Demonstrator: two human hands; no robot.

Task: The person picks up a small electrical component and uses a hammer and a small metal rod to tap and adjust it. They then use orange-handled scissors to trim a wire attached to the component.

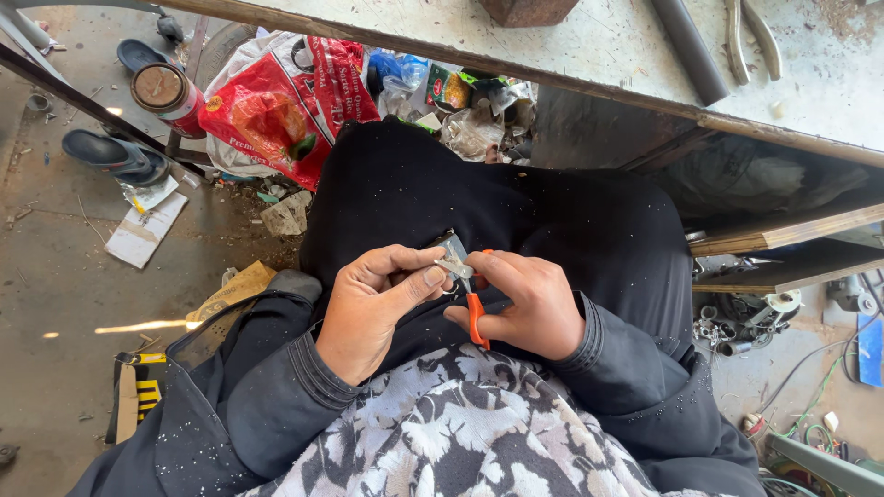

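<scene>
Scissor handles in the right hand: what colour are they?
Orange. The scissors' handles show clearly in the head view, held in the right hand.

Workbench: a pale, dusty, scratched wooden benchtop [608, 46] is running across the top, carrying a grey metal pipe [689, 48], steel pliers [750, 35] and a rusty brown block [527, 9].

Floor: the dusty concrete floor [55, 304] is bearing dark blue rubber sandals [115, 155], a red printed plastic sack [281, 103], a flattened white cardboard scrap [145, 230] and a red tin can [168, 94].
</scene>
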